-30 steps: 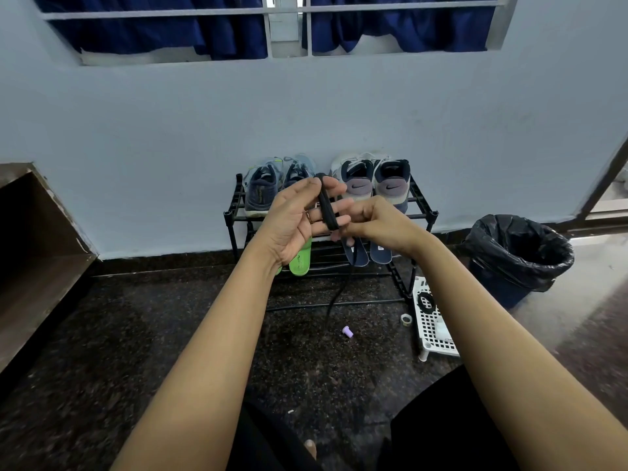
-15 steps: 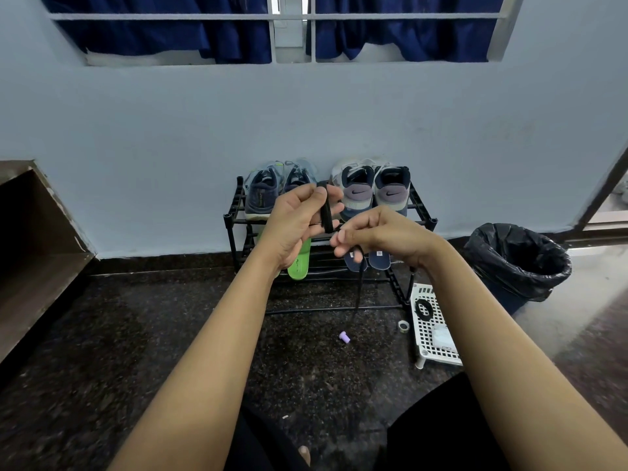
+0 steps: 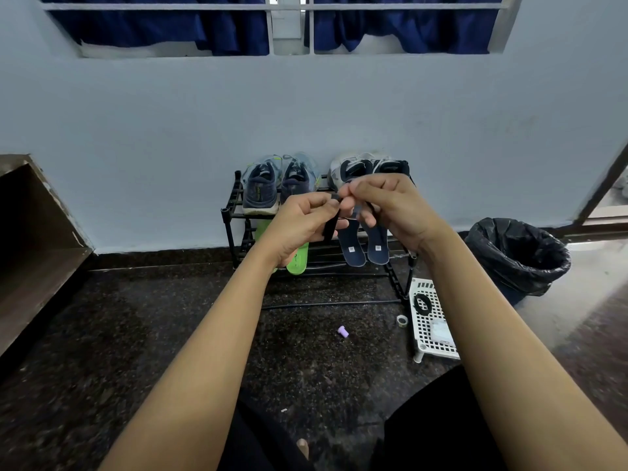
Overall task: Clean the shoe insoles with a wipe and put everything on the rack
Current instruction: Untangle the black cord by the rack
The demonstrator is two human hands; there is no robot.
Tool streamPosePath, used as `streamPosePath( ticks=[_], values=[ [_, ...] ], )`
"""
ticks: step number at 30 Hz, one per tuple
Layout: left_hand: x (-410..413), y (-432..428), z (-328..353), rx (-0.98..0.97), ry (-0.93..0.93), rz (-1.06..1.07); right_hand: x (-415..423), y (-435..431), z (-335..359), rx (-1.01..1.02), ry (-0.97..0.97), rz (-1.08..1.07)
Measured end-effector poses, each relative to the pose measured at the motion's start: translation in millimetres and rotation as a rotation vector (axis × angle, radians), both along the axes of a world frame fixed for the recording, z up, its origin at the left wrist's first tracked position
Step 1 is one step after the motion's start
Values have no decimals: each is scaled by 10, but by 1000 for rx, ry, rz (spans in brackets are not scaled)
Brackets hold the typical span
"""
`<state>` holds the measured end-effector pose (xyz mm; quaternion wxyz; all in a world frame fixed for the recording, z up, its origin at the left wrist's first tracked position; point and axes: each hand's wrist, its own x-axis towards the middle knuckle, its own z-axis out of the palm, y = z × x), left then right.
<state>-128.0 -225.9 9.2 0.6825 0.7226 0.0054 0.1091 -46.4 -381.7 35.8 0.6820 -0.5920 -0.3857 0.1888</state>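
Observation:
In front of the black shoe rack, my left hand grips a black lace bundle wound into a short upright coil. My right hand pinches the top end of that bundle, fingertips touching the left hand's. On the rack's top shelf stand a dark blue pair of shoes and a white pair, partly hidden by my hands. A green insole and two navy insoles lean on the lower shelf.
A bin lined with a black bag stands at the right. A white perforated basket lies on the dark floor beside the rack, with a small tape ring and a purple cap nearby. A wooden shelf is at the left.
My right hand has moved up from below the bundle to its top end. The loose lace tail that hung down is no longer dangling. My left hand keeps its grip.

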Motion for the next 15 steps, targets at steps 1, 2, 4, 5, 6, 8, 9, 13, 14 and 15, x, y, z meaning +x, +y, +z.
streamPosePath(
  ticks=[1, 2, 4, 5, 6, 8, 9, 13, 14, 15],
  values=[
    [-4, -5, 2, 7, 12, -8, 7, 5, 5, 9, -6, -21],
    [-6, -10, 1, 10, 18, -17, 15, 10, 8, 23, -4, -37],
    [-7, -20, -11, 15, 26, -33, 30, 20, 8, 64, 16, -62],
    [-8, -26, -17, 24, 32, -38, 41, 22, 8, 81, 18, -76],
    [-8, -29, -22, 34, 39, -46, 58, 23, 5, 90, 9, -90],
    [-7, -32, -24, 36, 50, -75, 92, 15, -1, 92, -23, -112],
    [-11, -32, -18, 28, 52, -96, 106, 8, -4, 82, -36, -124],
    [-31, -16, 13, -53, 56, -165, 157, -48, -30, -13, -98, -162],
    [-33, -11, 17, -77, 54, -171, 180, -62, -51, -43, -118, -158],
    [-35, -6, 21, -98, 49, -172, 197, -73, -70, -69, -137, -150]
  ],
)
